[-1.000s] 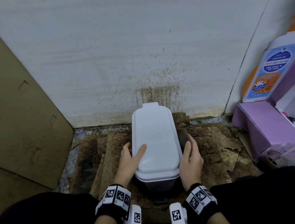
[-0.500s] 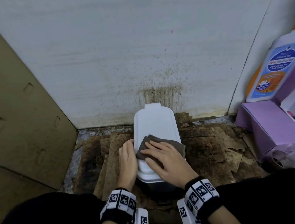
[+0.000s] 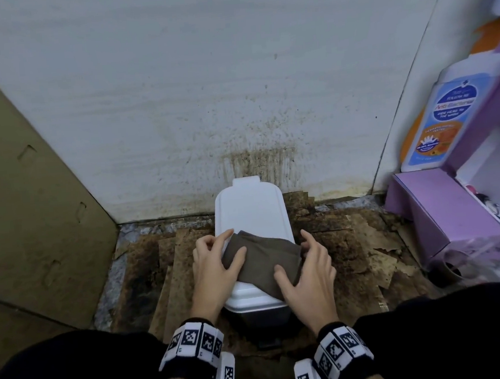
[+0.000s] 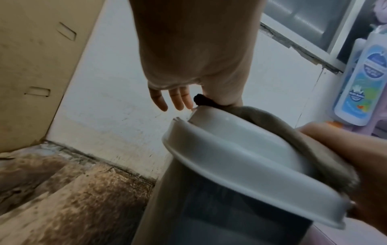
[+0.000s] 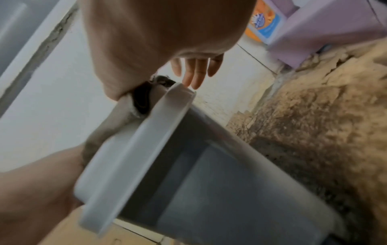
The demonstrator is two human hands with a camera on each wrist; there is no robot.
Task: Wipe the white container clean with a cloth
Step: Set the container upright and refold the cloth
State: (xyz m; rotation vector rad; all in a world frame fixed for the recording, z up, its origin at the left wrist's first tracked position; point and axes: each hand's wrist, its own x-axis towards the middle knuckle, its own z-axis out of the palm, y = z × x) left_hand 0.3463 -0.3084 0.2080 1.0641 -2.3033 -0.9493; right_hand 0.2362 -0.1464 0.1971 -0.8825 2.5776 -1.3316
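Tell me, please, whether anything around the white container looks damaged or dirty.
Yes. The wall right behind the white container carries brown spatter and drip streaks, and the cardboard sheets it stands on are stained dark, torn and peeling. The container's bare top looks clean.

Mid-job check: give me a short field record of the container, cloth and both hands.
container: white lid shut, standing on the stained floor by the wall
cloth: brown, lying across the lid's near half
left hand: thumb on the cloth's left side, fingers loose
right hand: thumb on the cloth's right side, fingers spread
nearby: purple box, bottle
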